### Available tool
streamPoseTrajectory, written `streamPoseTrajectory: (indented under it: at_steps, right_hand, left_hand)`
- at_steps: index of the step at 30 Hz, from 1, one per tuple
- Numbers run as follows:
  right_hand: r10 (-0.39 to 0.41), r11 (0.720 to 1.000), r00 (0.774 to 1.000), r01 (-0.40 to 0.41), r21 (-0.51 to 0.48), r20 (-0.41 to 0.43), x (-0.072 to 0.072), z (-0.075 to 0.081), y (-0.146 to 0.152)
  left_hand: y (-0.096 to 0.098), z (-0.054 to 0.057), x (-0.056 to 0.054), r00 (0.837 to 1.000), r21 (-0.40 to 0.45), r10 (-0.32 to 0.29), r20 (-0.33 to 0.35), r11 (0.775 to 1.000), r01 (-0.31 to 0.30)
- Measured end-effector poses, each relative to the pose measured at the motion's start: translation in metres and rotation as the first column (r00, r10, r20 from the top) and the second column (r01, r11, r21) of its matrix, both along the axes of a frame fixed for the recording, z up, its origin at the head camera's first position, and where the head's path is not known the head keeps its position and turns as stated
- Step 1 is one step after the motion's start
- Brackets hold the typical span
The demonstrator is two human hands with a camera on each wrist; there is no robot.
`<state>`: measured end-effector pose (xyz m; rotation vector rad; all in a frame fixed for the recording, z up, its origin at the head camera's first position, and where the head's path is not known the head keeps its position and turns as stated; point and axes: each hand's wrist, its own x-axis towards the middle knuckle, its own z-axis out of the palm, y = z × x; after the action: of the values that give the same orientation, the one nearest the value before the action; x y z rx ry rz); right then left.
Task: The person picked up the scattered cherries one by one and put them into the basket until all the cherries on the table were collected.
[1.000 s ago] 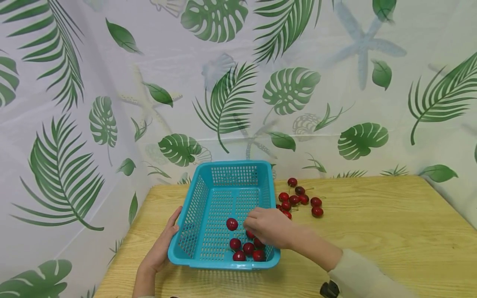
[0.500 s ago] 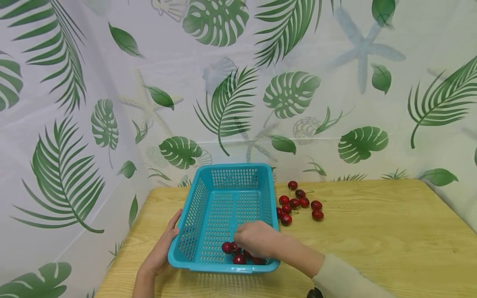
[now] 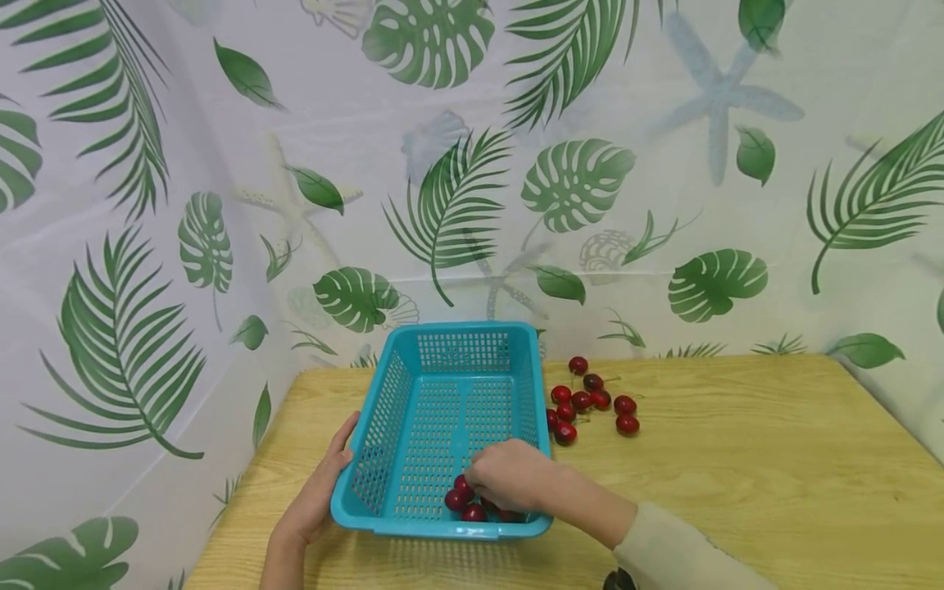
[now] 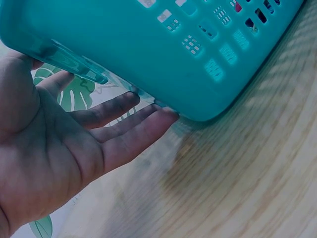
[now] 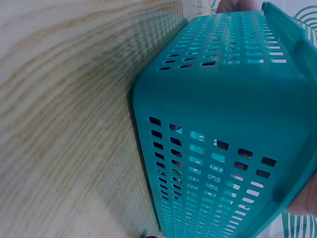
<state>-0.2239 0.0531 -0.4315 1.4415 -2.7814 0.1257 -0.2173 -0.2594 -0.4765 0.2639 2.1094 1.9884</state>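
Note:
A blue plastic basket [image 3: 442, 528] with perforated walls stands on the table in the head view. My left hand [image 3: 317, 496] is at its left side; in the left wrist view the fingers [image 4: 133, 139] lie nearly straight along the outer wall. My right hand [image 3: 512, 475] reaches over the right rim into the near right corner, low over several dark red cherries [image 3: 474, 513]. One cherry [image 3: 463, 484] shows right by the fingertips, which are hidden, so I cannot tell whether they pinch anything. In the right wrist view the basket wall [image 5: 223, 94] hides most of that hand.
More cherries [image 3: 581, 400], some with stems, lie loose on the wooden table [image 3: 737, 459] just right of the basket. A white cloth [image 3: 649, 328] with a green leaf print hangs behind and to the left of the table.
My right hand has moved down and slightly left over the cherries in the basket. A cherry left of that hand has come nearer the front cluster. My left hand stays at the basket's side.

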Motion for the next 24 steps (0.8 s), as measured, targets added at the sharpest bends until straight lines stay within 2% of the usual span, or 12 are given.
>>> streamPoseTrajectory:
  at_steps: [8,17,24]
  right_hand:
    - [-0.02,1.0,0.999,0.02,-0.001,0.042,0.0011,0.0009,0.0008]
    - [0.001,1.0,0.999,-0.001,0.008,0.051,0.0017,0.0021,0.0013]
    - [-0.001,1.0,0.997,-0.001,0.02,0.073,0.0016,0.0027,0.0033]
  left_hand:
    - [0.0006,0.001,0.0007,1.0,0.011,-0.005,0.01,1.0,0.005]
    - [-0.0004,0.001,0.0005,1.0,0.015,-0.025,0.02,1.0,0.024]
    - [0.0009,-0.001,-0.0005,1.0,0.006,0.0,0.015,1.0,0.0]
